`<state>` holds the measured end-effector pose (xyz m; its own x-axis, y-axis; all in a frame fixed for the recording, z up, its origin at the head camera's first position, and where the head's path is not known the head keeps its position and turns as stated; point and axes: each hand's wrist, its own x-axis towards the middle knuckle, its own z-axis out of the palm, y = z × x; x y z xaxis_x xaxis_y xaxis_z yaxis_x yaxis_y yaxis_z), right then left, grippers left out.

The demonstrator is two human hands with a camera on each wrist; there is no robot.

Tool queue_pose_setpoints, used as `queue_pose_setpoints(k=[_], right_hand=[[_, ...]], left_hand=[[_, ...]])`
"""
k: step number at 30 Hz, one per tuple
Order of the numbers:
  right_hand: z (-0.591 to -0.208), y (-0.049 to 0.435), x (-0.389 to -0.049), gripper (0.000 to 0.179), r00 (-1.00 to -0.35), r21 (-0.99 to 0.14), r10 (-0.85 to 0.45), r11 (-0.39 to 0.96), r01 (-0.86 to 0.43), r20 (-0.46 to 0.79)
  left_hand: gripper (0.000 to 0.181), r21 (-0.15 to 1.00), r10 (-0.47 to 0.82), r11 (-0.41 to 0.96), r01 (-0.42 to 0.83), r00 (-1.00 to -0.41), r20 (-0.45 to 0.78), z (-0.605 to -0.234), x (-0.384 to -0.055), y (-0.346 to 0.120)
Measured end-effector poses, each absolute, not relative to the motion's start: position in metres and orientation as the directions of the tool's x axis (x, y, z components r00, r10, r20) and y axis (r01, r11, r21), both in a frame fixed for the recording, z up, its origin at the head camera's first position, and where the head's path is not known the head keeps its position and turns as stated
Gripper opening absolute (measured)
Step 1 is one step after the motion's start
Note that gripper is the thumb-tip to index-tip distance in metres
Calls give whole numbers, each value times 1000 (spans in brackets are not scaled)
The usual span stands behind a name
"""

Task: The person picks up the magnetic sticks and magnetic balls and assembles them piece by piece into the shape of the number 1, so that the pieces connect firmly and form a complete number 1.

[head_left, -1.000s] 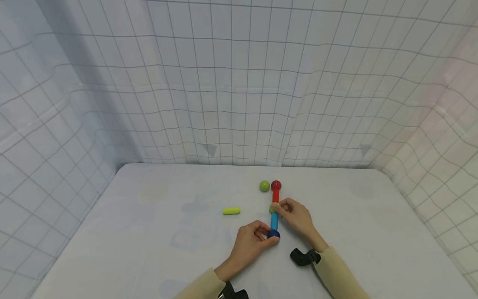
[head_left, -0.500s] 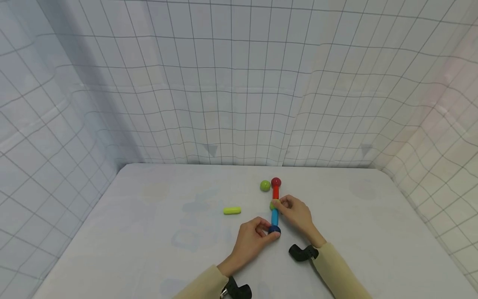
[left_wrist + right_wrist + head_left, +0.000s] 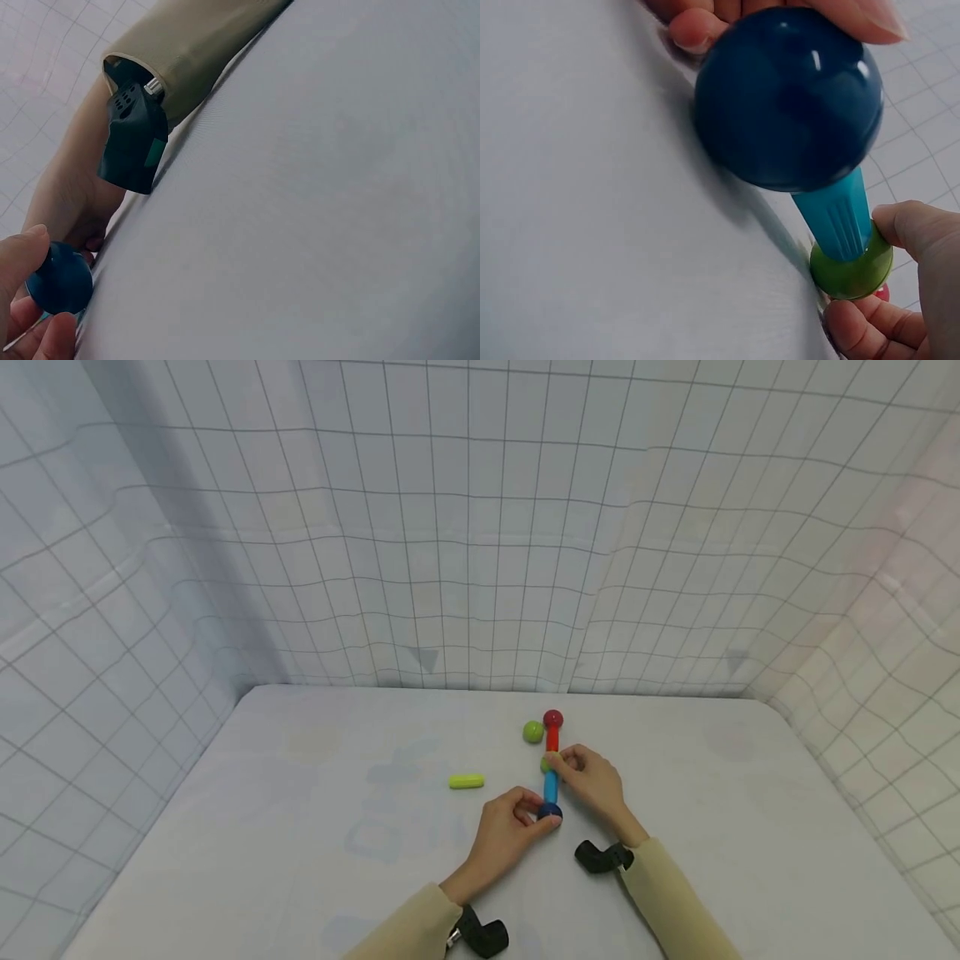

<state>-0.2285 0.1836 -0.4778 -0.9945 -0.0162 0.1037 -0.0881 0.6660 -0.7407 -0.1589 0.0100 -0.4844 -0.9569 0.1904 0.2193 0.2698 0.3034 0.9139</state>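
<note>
A straight chain of balls and rods lies on the white table. At its near end my left hand (image 3: 504,833) pinches a dark blue ball (image 3: 787,97) between thumb and fingers. A light blue rod (image 3: 551,787) joins that ball to a green ball (image 3: 851,270), which my right hand (image 3: 596,783) pinches. Beyond it run a red rod (image 3: 552,740) and a red ball (image 3: 553,718) at the far end. In the left wrist view the dark blue ball hides most of the chain.
A loose green ball (image 3: 533,732) sits just left of the red ball, close to it. Further left lies a yellow-green rod (image 3: 467,782). Gridded white curtains (image 3: 480,527) stand behind the table (image 3: 300,827) and at both sides.
Both hands have slid the whole chain a short way forward, away from the person. The red end now sits farther back than the loose green ball. Grips look the same.
</note>
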Motion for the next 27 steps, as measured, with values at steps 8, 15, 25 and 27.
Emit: queue_pose_setpoints(k=[8,15,25,27], right_hand=[[-478,184,-229,44,-994,-742,-7,665,-85,108],[-481,185,-232,44,-993,-734,-2,673,-88,117],[-479,184,-232,43,-994,-729,5,680,-78,111],[-479,184,-232,43,-994,-728,4,681,-79,111]], left_hand=[[29,904,193,314,290,-952,239,-486,-161,11],[33,904,198,326,275,-955,220,-485,-162,10],[17,751,246,505,426,-905,347,-465,-166,-20],[16,680,259,575,456,-889,377,-461,-169,-29]])
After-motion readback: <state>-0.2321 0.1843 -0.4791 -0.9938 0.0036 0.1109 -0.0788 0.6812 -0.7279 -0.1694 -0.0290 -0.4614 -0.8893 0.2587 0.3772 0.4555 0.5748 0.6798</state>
